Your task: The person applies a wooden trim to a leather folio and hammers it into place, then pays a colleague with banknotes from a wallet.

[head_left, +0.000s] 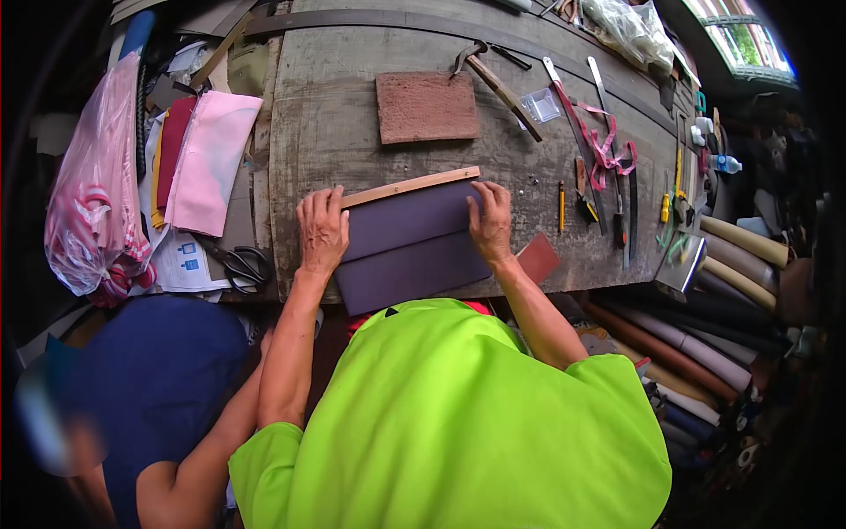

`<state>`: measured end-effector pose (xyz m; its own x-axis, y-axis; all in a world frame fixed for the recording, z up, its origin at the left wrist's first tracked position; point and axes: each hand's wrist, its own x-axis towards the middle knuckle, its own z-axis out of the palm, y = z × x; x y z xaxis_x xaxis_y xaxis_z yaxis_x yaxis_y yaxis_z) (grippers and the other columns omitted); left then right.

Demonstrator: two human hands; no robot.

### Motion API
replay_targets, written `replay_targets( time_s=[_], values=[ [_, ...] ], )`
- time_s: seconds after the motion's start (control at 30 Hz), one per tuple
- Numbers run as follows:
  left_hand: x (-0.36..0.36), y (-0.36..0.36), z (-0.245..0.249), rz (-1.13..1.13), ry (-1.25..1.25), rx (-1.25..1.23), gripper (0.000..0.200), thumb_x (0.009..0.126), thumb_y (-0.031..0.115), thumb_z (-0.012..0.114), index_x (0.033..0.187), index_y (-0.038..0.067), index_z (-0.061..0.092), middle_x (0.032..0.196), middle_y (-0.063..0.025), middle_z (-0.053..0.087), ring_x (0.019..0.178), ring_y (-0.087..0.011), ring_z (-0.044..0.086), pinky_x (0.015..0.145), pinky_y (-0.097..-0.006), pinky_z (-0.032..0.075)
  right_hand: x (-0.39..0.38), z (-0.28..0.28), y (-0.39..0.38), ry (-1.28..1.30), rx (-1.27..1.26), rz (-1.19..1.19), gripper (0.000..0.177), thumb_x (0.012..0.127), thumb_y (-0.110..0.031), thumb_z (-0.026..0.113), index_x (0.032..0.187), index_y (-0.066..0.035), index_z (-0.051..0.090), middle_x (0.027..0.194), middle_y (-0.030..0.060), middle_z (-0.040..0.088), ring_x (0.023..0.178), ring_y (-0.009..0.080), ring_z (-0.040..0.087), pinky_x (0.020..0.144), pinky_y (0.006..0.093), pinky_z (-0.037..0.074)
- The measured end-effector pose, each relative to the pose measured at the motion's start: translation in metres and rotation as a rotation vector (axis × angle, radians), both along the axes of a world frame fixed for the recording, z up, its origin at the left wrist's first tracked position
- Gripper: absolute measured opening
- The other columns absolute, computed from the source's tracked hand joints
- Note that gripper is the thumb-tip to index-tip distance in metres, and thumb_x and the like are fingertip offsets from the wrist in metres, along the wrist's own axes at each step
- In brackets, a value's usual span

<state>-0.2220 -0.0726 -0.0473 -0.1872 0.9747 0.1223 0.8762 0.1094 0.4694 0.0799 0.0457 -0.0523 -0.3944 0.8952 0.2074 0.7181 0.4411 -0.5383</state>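
A dark purple folded sheet (405,234), leather or fabric, lies over the front of the workbench, creased across its middle. Along its far edge runs a narrow tan strip (410,186) with small round metal studs. My left hand (322,231) grips the sheet's upper left corner at the end of the strip, fingertips curled over. At the upper right edge, my right hand (492,220) pinches the sheet with bent fingers, just below the strip's other end. Beyond the strip sits a reddish-brown rough slab (427,107), with a hammer (502,90) touching its upper right corner.
Rulers (564,101), a pink tape (603,150) and a pencil (561,206) lie to the right. Black scissors (236,264) and pink cloth (211,160) are on the left. Another person in a navy top (167,379) is close by my left arm. Rolled material (745,240) is stacked right.
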Motion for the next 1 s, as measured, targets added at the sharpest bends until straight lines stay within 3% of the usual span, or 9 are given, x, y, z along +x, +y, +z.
replay_targets(
  time_s=[0.13, 0.27, 0.4, 0.5, 0.6, 0.7, 0.8, 0.9, 1.0],
  values=[
    [0.034, 0.024, -0.007, -0.087, -0.011, -0.022, 0.044, 0.086, 0.012, 0.071, 0.127, 0.002, 0.061, 0.118, -0.0147, 0.057, 0.113, -0.0332, 0.054, 0.101, -0.0463, 0.042, 0.026, 0.002, 0.042, 0.151, -0.358, -0.055, 0.034, 0.091, -0.010, 0.071, 0.123, -0.001, 0.063, 0.115, 0.0198, 0.060, 0.095, 0.0347, 0.064, 0.085, 0.0428, 0.053],
    [0.056, 0.049, -0.006, -0.116, -0.094, -0.016, 0.035, 0.089, 0.010, 0.071, 0.122, 0.002, 0.065, 0.114, -0.0151, 0.058, 0.109, -0.0336, 0.054, 0.097, -0.0455, 0.043, 0.027, -0.004, 0.041, -0.011, -0.502, -0.106, 0.036, 0.089, -0.021, 0.075, 0.117, 0.000, 0.067, 0.093, 0.0176, 0.068, 0.087, 0.0322, 0.068, 0.079, 0.0419, 0.055],
    [0.066, 0.053, -0.027, -0.064, -0.107, 0.057, 0.029, 0.089, 0.009, 0.071, 0.118, 0.004, 0.067, 0.112, -0.0136, 0.058, 0.106, -0.0337, 0.054, 0.093, -0.0457, 0.044, 0.013, -0.001, 0.020, -0.034, -0.392, -0.287, 0.023, 0.086, -0.020, 0.077, 0.101, -0.004, 0.076, 0.093, 0.0152, 0.069, 0.081, 0.0347, 0.069, 0.077, 0.0440, 0.055],
    [0.070, 0.053, -0.027, -0.039, -0.040, 0.070, 0.028, 0.088, 0.007, 0.070, 0.116, 0.006, 0.067, 0.110, -0.0099, 0.057, 0.106, -0.0308, 0.054, 0.092, -0.0441, 0.044, 0.011, 0.005, 0.020, -0.069, -0.397, -0.312, 0.029, 0.086, -0.020, 0.077, 0.109, -0.002, 0.073, 0.092, 0.0160, 0.069, 0.082, 0.0340, 0.069, 0.077, 0.0436, 0.055],
    [0.068, 0.054, -0.026, -0.054, -0.069, 0.063, 0.027, 0.088, 0.008, 0.070, 0.115, 0.006, 0.066, 0.109, -0.0100, 0.057, 0.106, -0.0306, 0.054, 0.092, -0.0438, 0.044, 0.010, 0.018, 0.004, -0.076, -0.054, -0.200, 0.038, 0.087, -0.019, 0.076, 0.119, -0.001, 0.068, 0.089, 0.0151, 0.068, 0.082, 0.0368, 0.068, 0.076, 0.0441, 0.055],
    [0.065, 0.056, -0.022, -0.070, -0.084, 0.008, 0.026, 0.088, 0.008, 0.071, 0.114, 0.005, 0.067, 0.108, -0.0120, 0.058, 0.104, -0.0323, 0.055, 0.091, -0.0452, 0.044, 0.022, 0.023, -0.044, 0.001, -0.598, -0.141, 0.048, 0.089, -0.019, 0.075, 0.128, 0.004, 0.060, 0.101, 0.0172, 0.069, 0.092, 0.0320, 0.070, 0.081, 0.0394, 0.057],
    [0.063, 0.055, -0.024, -0.102, -0.062, 0.037, 0.024, 0.091, 0.009, 0.069, 0.115, 0.006, 0.065, 0.109, -0.0115, 0.057, 0.104, -0.0320, 0.054, 0.092, -0.0446, 0.044, 0.015, 0.024, -0.067, 0.380, -1.508, -0.284, 0.049, 0.095, -0.018, 0.070, 0.132, 0.009, 0.054, 0.118, 0.0214, 0.066, 0.108, 0.0279, 0.068, 0.090, 0.0356, 0.058],
    [0.063, 0.050, -0.027, -0.109, -0.037, 0.047, 0.024, 0.091, 0.009, 0.067, 0.115, 0.004, 0.064, 0.109, -0.0122, 0.056, 0.104, -0.0322, 0.054, 0.092, -0.0445, 0.043, -0.009, 0.019, -0.077, 1.020, -1.588, -0.485, 0.053, 0.100, -0.016, 0.065, 0.139, 0.013, 0.043, 0.131, 0.0264, 0.058, 0.119, 0.0261, 0.063, 0.100, 0.0351, 0.055],
    [0.058, 0.043, -0.019, -0.094, -0.003, 0.064, 0.026, 0.090, 0.009, 0.067, 0.114, 0.002, 0.063, 0.109, -0.0127, 0.056, 0.103, -0.0324, 0.054, 0.090, -0.0450, 0.043, -0.029, 0.033, -0.080, 1.195, -1.561, -0.664, 0.055, 0.100, -0.013, 0.064, 0.141, 0.012, 0.037, 0.132, 0.0251, 0.057, 0.120, 0.0289, 0.063, 0.103, 0.0373, 0.054]
  ],
)
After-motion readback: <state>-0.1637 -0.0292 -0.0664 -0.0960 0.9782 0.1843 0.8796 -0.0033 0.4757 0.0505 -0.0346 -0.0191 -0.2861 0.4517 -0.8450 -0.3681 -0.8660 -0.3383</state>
